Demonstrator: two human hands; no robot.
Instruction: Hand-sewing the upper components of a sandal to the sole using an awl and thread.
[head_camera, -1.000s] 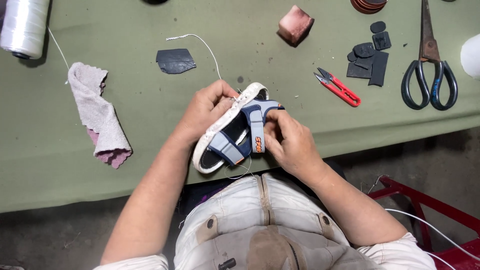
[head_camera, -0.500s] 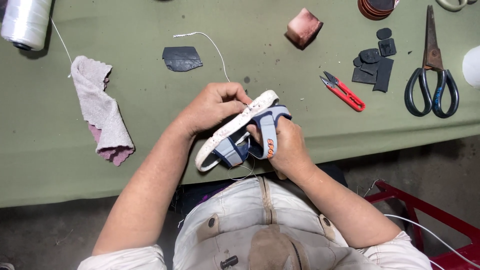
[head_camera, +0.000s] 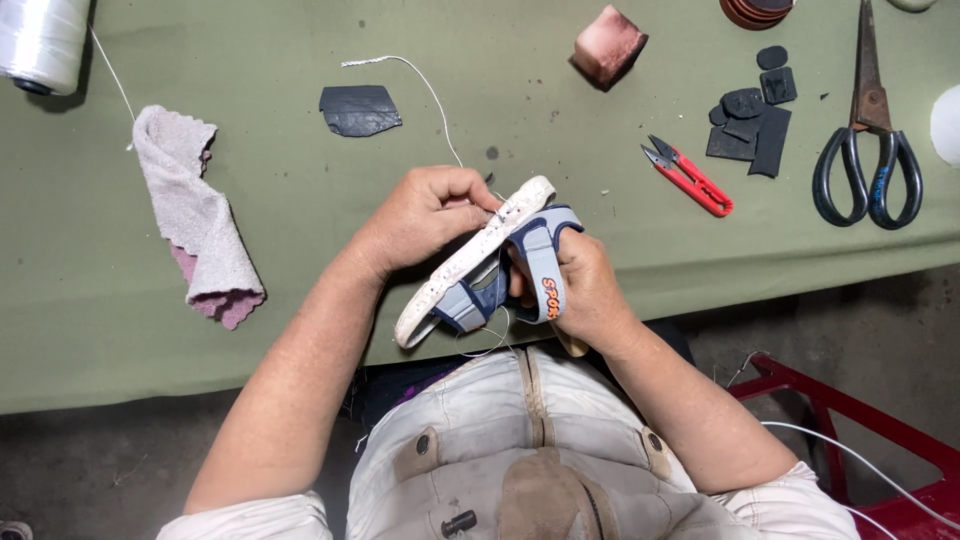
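Head view looks down on a green table (head_camera: 300, 260), the landmark for everything else. At its near edge, above the person's lap, the sandal (head_camera: 490, 262) is held up on its side, white sole facing the left hand, blue and grey straps facing the right. Its long axis runs diagonally: one end points up and away over the table toward the right, the other down toward the lap on the left. Which end is the toe I cannot tell.

On the table's left lies a crumpled rag (head_camera: 195, 215), with a spool (head_camera: 40, 40) of white thread at the far left corner. Rusty scissors (head_camera: 868, 140) sit at the table's far right. Nearer the middle lie red snips (head_camera: 690, 178), dark patches (head_camera: 750, 120), a dark scrap (head_camera: 360, 108) and a pinkish block (head_camera: 608, 45).

The left hand (head_camera: 425, 215) has its fingers curled shut, pinching at the sole's upper edge. The right hand (head_camera: 585, 290) grips the sandal, fingers hooked through the straps. White thread (head_camera: 420, 85) trails from the left hand across the table.
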